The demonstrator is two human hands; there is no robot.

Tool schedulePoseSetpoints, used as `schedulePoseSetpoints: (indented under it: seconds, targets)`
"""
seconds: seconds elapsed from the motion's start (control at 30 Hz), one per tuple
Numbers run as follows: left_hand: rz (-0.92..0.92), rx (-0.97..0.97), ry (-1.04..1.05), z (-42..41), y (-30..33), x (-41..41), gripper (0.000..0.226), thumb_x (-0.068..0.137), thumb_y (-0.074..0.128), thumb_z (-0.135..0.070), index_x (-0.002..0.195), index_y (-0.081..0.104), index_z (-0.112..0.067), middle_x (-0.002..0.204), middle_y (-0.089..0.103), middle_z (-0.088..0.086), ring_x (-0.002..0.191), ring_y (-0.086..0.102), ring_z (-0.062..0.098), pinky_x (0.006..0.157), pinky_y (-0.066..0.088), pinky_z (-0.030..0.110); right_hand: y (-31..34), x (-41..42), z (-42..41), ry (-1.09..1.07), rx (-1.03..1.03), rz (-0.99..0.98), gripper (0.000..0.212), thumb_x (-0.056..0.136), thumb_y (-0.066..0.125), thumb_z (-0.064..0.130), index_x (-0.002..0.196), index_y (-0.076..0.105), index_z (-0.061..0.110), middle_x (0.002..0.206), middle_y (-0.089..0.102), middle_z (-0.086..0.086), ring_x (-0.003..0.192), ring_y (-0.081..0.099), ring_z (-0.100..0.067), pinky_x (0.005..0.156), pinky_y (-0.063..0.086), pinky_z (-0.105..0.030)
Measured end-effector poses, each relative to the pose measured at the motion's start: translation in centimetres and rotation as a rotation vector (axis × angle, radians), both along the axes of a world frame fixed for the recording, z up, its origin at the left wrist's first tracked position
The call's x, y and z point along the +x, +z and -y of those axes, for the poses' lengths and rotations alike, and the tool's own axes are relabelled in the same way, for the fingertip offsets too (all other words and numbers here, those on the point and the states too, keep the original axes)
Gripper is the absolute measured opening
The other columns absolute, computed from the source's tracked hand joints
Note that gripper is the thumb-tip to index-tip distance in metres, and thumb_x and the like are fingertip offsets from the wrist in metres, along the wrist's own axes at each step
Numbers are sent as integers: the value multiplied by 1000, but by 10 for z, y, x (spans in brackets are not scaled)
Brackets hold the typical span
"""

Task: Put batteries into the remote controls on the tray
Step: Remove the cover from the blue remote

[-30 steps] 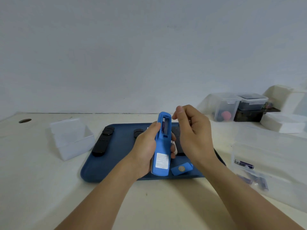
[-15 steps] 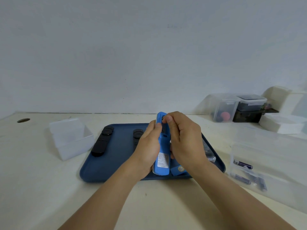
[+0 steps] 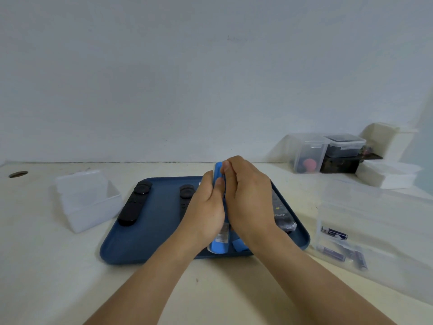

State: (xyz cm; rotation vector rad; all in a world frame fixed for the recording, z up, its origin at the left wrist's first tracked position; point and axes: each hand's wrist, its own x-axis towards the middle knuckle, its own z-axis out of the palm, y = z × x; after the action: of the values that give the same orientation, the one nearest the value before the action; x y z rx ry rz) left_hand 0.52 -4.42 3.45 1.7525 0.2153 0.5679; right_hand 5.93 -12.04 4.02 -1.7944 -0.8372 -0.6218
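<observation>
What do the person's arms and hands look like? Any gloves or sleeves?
No gloves. Both the left hand and right hand are bare, and both forearms are bare too, with no sleeves in view. I see no rings, watch or bracelets on them.

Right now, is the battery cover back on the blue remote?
Off. The small blue cover lies on the dark blue tray, beside the blue remote gripped by the left hand and right hand.
</observation>
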Motion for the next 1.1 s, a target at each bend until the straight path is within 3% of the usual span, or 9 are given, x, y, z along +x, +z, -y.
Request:
schedulePoseSetpoints:
  seconds: [0.17, 0.3, 0.43, 0.6, 0.7, 0.8, 0.93, 1.03, 1.1]
  targets:
    - [-11, -3, -25, 0, 0, -1, 25, 110, 31, -30, 103, 55, -33, 96, 61, 12, 80, 55, 14, 58, 47, 12, -3, 6, -4, 35, 38, -53, 29, 104, 43, 18, 76, 48, 15, 70, 50, 4, 64, 42, -10, 57, 34, -21]
    - [-31, -39, -102, 6, -2, -2, 25, 110, 30, -26, 109, 55, -21, 92, 60, 17, 74, 57, 23, 62, 56, 36, -6, 15, -8, 10, 83, -29, 24, 104, 45, 15, 81, 53, 13, 77, 50, 2, 71, 44, -11, 61, 34, -15]
    - [-20, -16, -96, 6, -1, -1, 25, 111, 30, -26, 108, 55, -27, 95, 63, 5, 74, 59, 7, 64, 52, 19, -8, 19, -7, 20, 103, -74, 13, 102, 51, 21, 92, 58, 17, 84, 54, 1, 73, 48, -4, 65, 35, -11]
    - [-52, -1, -48, 2, 0, -1, 28, 110, 30, -28, 113, 55, -15, 94, 57, 19, 71, 53, 16, 63, 55, 37, -6, 20, -3, 180, 174, -319, 13, 100, 50, 12, 98, 54, 24, 61, 49, 9, 53, 46, -8, 51, 45, -33]
    - [-71, -42, -38, 0, 2, -1, 30, 110, 30, -28, 117, 52, -9, 94, 56, 16, 63, 55, 13, 51, 51, 25, -5, 20, -1, 229, 175, -412, 20, 98, 49, 7, 101, 54, 26, 61, 45, 10, 48, 43, -10, 44, 44, -29]
    - [-67, -57, -28, -2, 0, -1, 31, 110, 30, -29, 118, 53, -10, 96, 56, 15, 69, 54, 21, 52, 52, 27, -6, 19, -2, 244, 184, -477, 19, 96, 53, 7, 100, 55, 26, 65, 44, 13, 48, 41, -6, 43, 41, -25]
    - [-62, -3, 40, -5, -3, 1, 32, 110, 29, -28, 117, 53, -8, 92, 52, 12, 73, 49, 15, 48, 42, 14, -8, 20, -3, 151, 162, -491, 18, 92, 63, 15, 106, 58, 26, 88, 56, 6, 53, 51, -1, 49, 46, -20]
    - [-38, -5, 43, -3, -2, 1, 29, 110, 30, -25, 109, 52, -7, 79, 50, 6, 51, 48, 3, 44, 43, 18, -7, 17, -5, 152, 159, -537, 14, 95, 58, 13, 107, 60, 21, 86, 60, 4, 47, 52, 1, 44, 46, -20]
    - [-35, 13, 62, -5, -3, 3, 28, 110, 30, -27, 103, 51, -11, 80, 51, 6, 58, 49, 8, 51, 47, 24, -5, 14, -6, 176, 238, -688, 15, 97, 52, 9, 105, 62, 18, 80, 61, -1, 44, 50, -6, 40, 44, -25]
